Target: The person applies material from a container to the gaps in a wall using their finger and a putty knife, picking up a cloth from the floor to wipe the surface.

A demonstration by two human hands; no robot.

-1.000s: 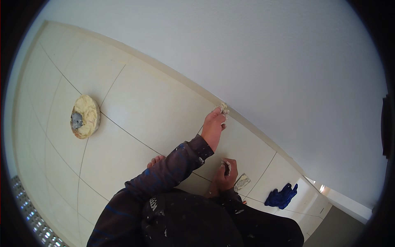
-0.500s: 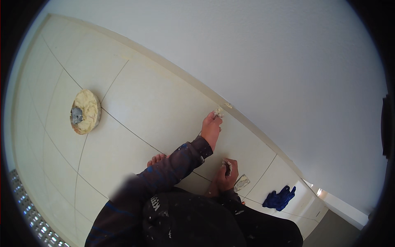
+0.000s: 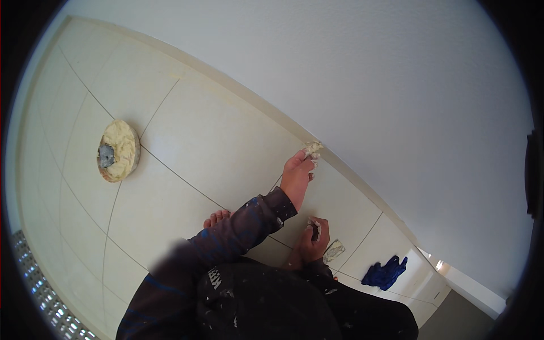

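Note:
My left hand (image 3: 297, 173) reaches out to the beige skirting at the foot of the wall. Its fingertips are coated in cream paste and pinched together at a lump of putty (image 3: 313, 148) on the skirting's edge. Close to my knees, my right hand (image 3: 315, 242) is curled into a loose fist, with paste along its fingers. Something dark shows inside that fist, too small to name. Right beside it is a flat, putty-smeared rectangular piece (image 3: 334, 250); whether the fist holds it is unclear.
A round pan (image 3: 136, 156) of cream putty with a grey block-like piece on it stands on the tiles to the left. Dark blue cloth (image 3: 385, 273) lies at the right. The white wall (image 3: 396, 102) rises beyond the skirting (image 3: 249, 99). My bare foot (image 3: 217, 218) shows under my left arm.
My left hand has moved slightly up and right, from the floor by the skirting to the skirting's edge. The right hand has stayed in place.

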